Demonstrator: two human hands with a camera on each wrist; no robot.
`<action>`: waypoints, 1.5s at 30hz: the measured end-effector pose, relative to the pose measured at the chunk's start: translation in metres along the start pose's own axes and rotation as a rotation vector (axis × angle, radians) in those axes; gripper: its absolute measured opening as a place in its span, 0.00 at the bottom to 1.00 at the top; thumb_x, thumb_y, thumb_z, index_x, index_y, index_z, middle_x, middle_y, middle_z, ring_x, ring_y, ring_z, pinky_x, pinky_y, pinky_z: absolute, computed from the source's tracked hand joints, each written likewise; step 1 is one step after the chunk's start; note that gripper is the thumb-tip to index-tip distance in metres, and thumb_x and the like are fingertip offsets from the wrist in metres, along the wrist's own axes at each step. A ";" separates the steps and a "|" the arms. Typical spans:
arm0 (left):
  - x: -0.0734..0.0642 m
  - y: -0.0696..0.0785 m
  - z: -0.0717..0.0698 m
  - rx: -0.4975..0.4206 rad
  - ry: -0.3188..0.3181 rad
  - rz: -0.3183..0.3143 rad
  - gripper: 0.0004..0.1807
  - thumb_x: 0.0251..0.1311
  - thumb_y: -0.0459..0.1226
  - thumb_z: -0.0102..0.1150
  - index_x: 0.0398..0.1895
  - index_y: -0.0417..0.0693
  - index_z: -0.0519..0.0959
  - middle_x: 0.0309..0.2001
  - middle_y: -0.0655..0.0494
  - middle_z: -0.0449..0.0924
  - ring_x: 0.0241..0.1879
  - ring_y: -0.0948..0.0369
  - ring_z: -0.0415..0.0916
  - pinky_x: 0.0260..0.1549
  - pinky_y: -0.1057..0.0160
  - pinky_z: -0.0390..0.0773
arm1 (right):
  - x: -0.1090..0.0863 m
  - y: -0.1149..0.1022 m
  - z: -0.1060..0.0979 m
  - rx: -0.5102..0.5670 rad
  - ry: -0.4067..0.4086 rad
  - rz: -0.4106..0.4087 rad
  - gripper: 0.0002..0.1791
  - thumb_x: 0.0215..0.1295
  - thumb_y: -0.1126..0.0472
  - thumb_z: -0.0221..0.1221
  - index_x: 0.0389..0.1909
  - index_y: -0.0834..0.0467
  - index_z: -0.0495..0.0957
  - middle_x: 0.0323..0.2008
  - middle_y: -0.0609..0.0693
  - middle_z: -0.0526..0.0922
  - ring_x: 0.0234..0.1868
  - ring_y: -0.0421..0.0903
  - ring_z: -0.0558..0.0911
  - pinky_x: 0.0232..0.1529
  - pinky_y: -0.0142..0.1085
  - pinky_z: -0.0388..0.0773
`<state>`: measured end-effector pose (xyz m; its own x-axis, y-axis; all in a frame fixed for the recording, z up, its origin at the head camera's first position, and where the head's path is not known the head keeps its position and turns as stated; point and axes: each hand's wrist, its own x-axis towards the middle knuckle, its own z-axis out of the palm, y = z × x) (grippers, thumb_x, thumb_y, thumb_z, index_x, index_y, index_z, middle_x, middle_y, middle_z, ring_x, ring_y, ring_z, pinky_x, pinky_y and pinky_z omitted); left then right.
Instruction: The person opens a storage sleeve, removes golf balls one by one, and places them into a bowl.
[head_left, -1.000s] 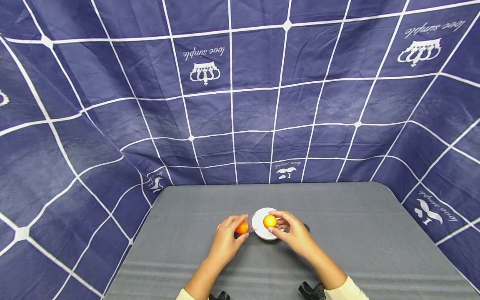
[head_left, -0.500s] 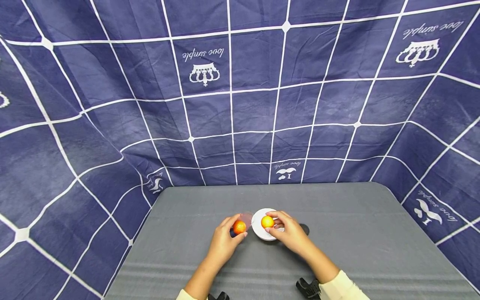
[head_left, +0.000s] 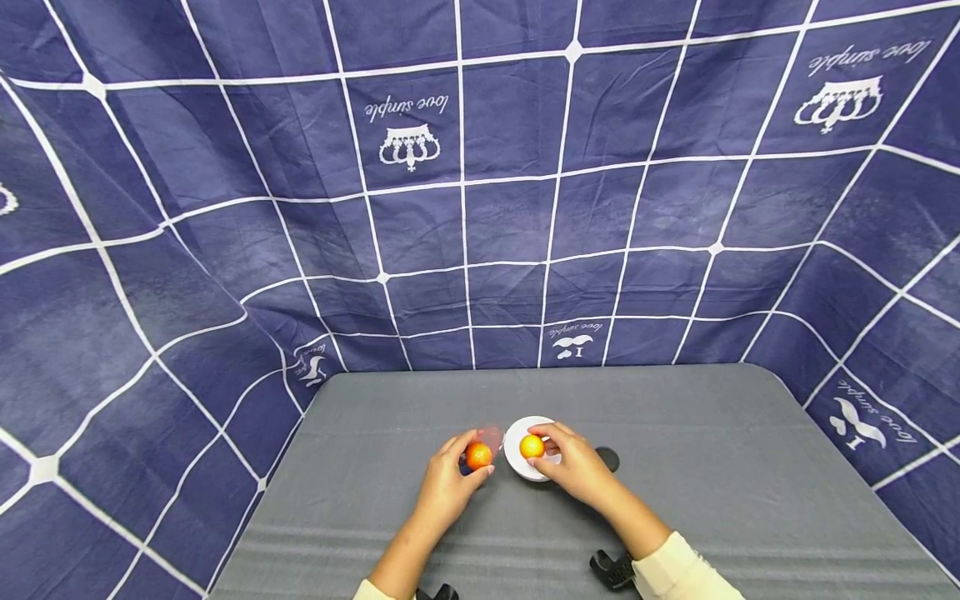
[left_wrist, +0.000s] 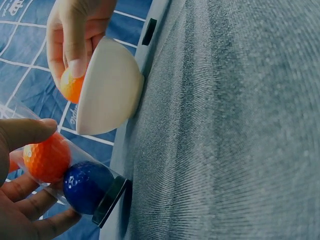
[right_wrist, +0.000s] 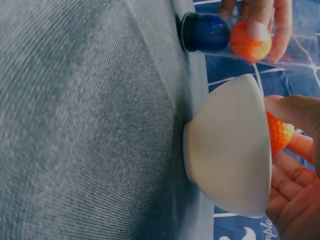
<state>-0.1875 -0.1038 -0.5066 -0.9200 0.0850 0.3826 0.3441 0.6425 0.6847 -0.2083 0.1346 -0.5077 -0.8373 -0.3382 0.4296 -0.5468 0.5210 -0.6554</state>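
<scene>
My left hand (head_left: 447, 477) grips a clear plastic tube (right_wrist: 300, 47) with a black base, its fingers curled around the side. Inside sit a blue ball (left_wrist: 89, 187) at the bottom and a dimpled orange-red golf ball (left_wrist: 47, 157) above it. The base meets the table in the right wrist view. My right hand (head_left: 581, 473) pinches a yellow-orange golf ball (head_left: 532, 447) between thumb and fingers, at rim height of a white bowl (left_wrist: 111, 92). From above, that ball appears over the bowl's mouth. The bowl stands upright, right of the tube. Whether it holds anything is partly hidden.
A flat black disc (head_left: 608, 458) lies on the grey cloth-covered table (head_left: 675, 500), just right of the bowl. Blue curtains (head_left: 510, 225) with white grid lines hang behind the table and along both sides. Black wrist mounts (head_left: 612, 570) show near the sleeves.
My left hand and the tube have shifted slightly left, and the tube's clear end has drawn back from the bowl. My right hand has moved a little left with its golf ball, uncovering more black disc.
</scene>
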 end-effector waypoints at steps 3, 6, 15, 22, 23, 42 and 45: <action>0.001 0.000 0.000 -0.007 -0.005 0.000 0.30 0.49 0.37 0.78 0.57 0.45 0.80 0.51 0.49 0.84 0.46 0.55 0.82 0.49 0.55 0.82 | 0.000 0.002 0.002 -0.077 0.007 -0.037 0.23 0.55 0.64 0.73 0.52 0.60 0.81 0.46 0.51 0.84 0.40 0.45 0.85 0.45 0.37 0.85; 0.001 0.000 0.000 -0.008 -0.008 0.005 0.30 0.49 0.37 0.78 0.58 0.45 0.80 0.52 0.48 0.84 0.46 0.55 0.83 0.49 0.55 0.82 | 0.001 0.003 0.004 -0.142 0.005 -0.058 0.23 0.53 0.63 0.74 0.51 0.59 0.81 0.45 0.49 0.84 0.40 0.44 0.85 0.45 0.37 0.84; 0.000 0.000 0.001 0.000 -0.025 0.037 0.30 0.50 0.37 0.77 0.58 0.46 0.80 0.51 0.48 0.84 0.47 0.54 0.83 0.49 0.54 0.82 | 0.004 0.002 0.005 -0.259 -0.038 -0.030 0.22 0.52 0.60 0.74 0.49 0.57 0.83 0.43 0.48 0.85 0.38 0.43 0.85 0.42 0.35 0.83; 0.000 -0.001 0.002 0.000 -0.037 0.043 0.30 0.50 0.38 0.78 0.59 0.49 0.80 0.51 0.49 0.84 0.48 0.53 0.83 0.50 0.53 0.82 | 0.007 0.001 0.006 -0.340 -0.061 -0.063 0.22 0.51 0.60 0.74 0.48 0.60 0.85 0.40 0.48 0.82 0.35 0.42 0.81 0.39 0.35 0.80; 0.000 -0.001 0.002 -0.002 -0.038 0.041 0.30 0.50 0.38 0.78 0.59 0.49 0.80 0.51 0.49 0.84 0.48 0.53 0.83 0.51 0.52 0.82 | 0.007 0.001 0.006 -0.343 -0.065 -0.066 0.21 0.51 0.60 0.74 0.48 0.60 0.85 0.40 0.48 0.82 0.35 0.42 0.80 0.39 0.36 0.80; 0.000 -0.003 0.002 -0.005 -0.021 0.062 0.29 0.49 0.37 0.78 0.58 0.53 0.81 0.50 0.51 0.85 0.48 0.54 0.83 0.51 0.52 0.81 | 0.020 -0.002 0.007 -0.370 -0.177 -0.061 0.20 0.52 0.61 0.74 0.47 0.61 0.83 0.40 0.51 0.83 0.37 0.44 0.81 0.43 0.40 0.81; -0.002 -0.003 0.002 0.005 -0.016 0.065 0.29 0.49 0.37 0.78 0.58 0.52 0.81 0.50 0.51 0.85 0.48 0.54 0.83 0.51 0.51 0.82 | 0.021 -0.001 0.008 -0.379 -0.183 -0.063 0.20 0.51 0.62 0.74 0.46 0.61 0.83 0.40 0.51 0.83 0.38 0.45 0.81 0.43 0.40 0.81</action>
<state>-0.1872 -0.1041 -0.5104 -0.8986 0.1392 0.4160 0.4026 0.6386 0.6558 -0.2249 0.1206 -0.5027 -0.8077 -0.4939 0.3219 -0.5856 0.7350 -0.3417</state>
